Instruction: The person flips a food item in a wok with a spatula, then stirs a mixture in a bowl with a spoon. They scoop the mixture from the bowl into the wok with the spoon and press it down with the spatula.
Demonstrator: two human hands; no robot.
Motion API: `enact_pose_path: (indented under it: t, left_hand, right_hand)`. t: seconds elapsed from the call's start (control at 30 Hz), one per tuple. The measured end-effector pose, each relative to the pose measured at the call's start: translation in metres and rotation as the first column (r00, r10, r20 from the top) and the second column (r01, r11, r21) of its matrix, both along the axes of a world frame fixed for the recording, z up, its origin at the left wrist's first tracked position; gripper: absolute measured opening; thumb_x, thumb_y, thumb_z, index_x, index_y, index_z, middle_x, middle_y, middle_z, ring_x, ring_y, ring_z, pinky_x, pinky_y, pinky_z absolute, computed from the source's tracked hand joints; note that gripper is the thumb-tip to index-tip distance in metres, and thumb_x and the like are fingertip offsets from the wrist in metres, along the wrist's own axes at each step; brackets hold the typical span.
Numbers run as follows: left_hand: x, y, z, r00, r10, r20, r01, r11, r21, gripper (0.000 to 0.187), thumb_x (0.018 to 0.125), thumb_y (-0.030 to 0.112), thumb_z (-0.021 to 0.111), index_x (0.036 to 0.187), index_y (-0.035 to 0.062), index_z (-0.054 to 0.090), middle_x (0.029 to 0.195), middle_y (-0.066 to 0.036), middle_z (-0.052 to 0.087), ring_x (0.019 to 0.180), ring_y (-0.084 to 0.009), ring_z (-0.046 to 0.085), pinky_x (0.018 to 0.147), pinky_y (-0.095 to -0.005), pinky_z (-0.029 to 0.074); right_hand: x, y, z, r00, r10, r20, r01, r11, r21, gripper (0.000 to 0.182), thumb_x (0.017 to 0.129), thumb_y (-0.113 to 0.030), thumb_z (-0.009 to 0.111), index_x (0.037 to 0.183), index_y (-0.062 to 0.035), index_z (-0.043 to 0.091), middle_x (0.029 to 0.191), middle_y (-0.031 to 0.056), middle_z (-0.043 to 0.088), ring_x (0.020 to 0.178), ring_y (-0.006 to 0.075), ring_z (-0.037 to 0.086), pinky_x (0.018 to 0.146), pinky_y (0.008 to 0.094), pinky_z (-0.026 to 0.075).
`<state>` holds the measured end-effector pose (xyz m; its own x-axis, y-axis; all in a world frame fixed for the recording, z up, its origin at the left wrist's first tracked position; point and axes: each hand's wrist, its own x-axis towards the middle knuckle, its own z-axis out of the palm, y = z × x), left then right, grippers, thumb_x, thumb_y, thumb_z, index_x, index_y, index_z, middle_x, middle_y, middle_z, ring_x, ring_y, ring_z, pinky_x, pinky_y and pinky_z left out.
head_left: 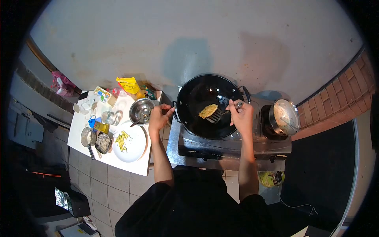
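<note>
A large black wok (pixel 197 124) sits on the metal stove. Inside it, a browned yellow piece of food (pixel 208 111) rests at the tip of a slotted spatula (pixel 214 117). My right hand (pixel 240 113) is closed around the spatula's handle, over the wok's right side. At the wok's left rim, my left hand (pixel 161 115) has its fingers closed on the wok's left handle (pixel 175 110). To the left of that hand stands a steel bowl (pixel 136 107) with a spoon in it.
A lidded pot (pixel 285 117) stands on the right burner beside a brick edge (pixel 339 104). The white table (pixel 136 168) at left holds a white plate (pixel 138 154) with green strips, a yellow bag (pixel 128 84), an oil bottle (pixel 102 126), a small pan (pixel 88 137) and several containers.
</note>
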<state>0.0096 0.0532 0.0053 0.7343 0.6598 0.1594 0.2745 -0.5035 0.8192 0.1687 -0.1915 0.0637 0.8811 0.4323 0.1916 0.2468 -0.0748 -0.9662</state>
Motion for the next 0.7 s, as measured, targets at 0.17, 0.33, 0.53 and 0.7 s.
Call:
enact_pose_path:
  t: [0.17,0.33,0.53,0.7]
  left_hand:
    - [-0.001,-0.001,-0.001,1.000,-0.007,0.001,0.007,1.000,0.019,0.030,0.077,0.021,0.072,0.090,-0.0056,0.065,0.079,-0.016,0.067,0.072,-0.0219,0.064,0.067,-0.0315,0.048]
    - [-0.002,0.001,-0.003,1.000,-0.024,0.003,0.024,1.000,0.008,0.032,0.077,0.022,0.072,0.090,-0.0062,0.065,0.078,-0.017,0.066,0.071,-0.0214,0.064,0.067,-0.0315,0.048]
    - [-0.002,-0.001,-0.003,1.000,-0.014,0.000,0.014,1.000,0.002,0.032,0.077,0.022,0.072,0.089,-0.0067,0.064,0.076,-0.016,0.066,0.069,-0.0208,0.063,0.065,-0.0313,0.048]
    - [-0.003,-0.005,-0.001,1.000,0.002,0.011,-0.002,1.000,-0.020,0.030,0.077,0.021,0.072,0.089,-0.0066,0.064,0.075,-0.016,0.066,0.067,-0.0195,0.062,0.064,-0.0310,0.048]
  right_hand:
    - [-0.002,0.014,-0.008,1.000,0.002,-0.018,-0.001,0.999,0.038,0.029,0.087,-0.018,0.061,0.066,0.0020,0.060,0.047,0.0019,0.051,0.035,0.0062,0.045,0.032,0.0230,0.035]
    - [-0.005,0.022,-0.005,1.000,-0.002,-0.026,0.004,0.997,0.078,0.028,0.087,-0.017,0.062,0.067,0.0023,0.060,0.048,0.0025,0.053,0.035,0.0061,0.046,0.033,0.0232,0.036]
    - [-0.008,0.028,-0.003,1.000,0.000,-0.019,0.003,0.991,0.134,0.025,0.086,-0.015,0.063,0.068,0.0018,0.060,0.048,0.0011,0.052,0.036,0.0055,0.046,0.033,0.0225,0.036]
    - [-0.010,0.035,0.008,0.979,0.083,0.188,-0.079,0.996,-0.030,0.027,0.085,-0.014,0.064,0.067,0.0036,0.056,0.049,0.0071,0.051,0.036,0.0102,0.046,0.038,0.0270,0.035]
